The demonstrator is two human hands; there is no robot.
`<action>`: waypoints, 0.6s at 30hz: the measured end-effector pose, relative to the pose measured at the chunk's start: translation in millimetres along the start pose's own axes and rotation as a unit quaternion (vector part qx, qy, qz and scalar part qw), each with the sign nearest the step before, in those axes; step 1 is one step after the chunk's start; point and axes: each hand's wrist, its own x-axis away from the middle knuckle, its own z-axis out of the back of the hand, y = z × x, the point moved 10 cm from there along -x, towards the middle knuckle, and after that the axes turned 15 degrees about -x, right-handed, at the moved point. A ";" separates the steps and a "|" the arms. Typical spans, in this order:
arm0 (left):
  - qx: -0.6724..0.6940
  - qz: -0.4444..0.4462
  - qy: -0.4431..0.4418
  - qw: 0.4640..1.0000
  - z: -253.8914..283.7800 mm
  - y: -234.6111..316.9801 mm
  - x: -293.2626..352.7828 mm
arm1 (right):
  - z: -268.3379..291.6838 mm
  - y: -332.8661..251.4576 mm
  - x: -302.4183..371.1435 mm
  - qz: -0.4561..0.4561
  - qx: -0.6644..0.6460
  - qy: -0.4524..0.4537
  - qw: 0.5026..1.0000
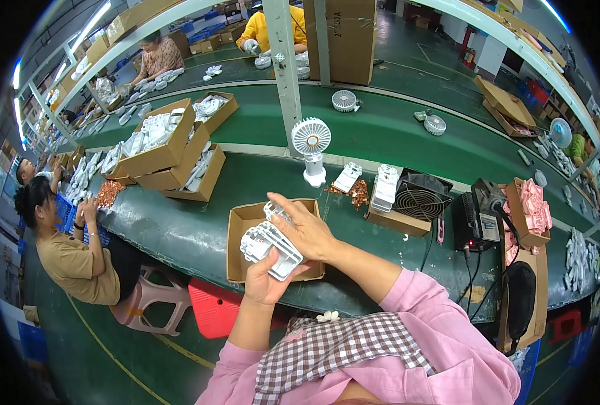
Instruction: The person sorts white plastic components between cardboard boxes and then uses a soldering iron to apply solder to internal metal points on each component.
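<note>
My left hand [264,279] is wrapped round a stack of white plastic casings [273,251] from below, its thumb pressed against the near side. Across the stack's far right side lies my right hand [311,233], its fingers curled over a white casing [273,209] at the far end. Part of that casing is hidden by the fingers. Both hands are above an open cardboard box [241,227] on the green workbench. Just beyond the box stands a small white fan [311,137].
Cardboard boxes of white parts [155,152] stand at the left, near a seated person [77,253]. To the right are a black fan [421,196], a black soldering station [475,219] with cables, and a box of pink parts [530,209]. A green conveyor [394,121] runs behind a metal post [283,74].
</note>
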 end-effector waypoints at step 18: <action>0.041 0.035 -0.017 0.998 -7.0 -10.6 -5.1 | 23.1 2.2 7.5 0.014 -0.011 0.113 0.993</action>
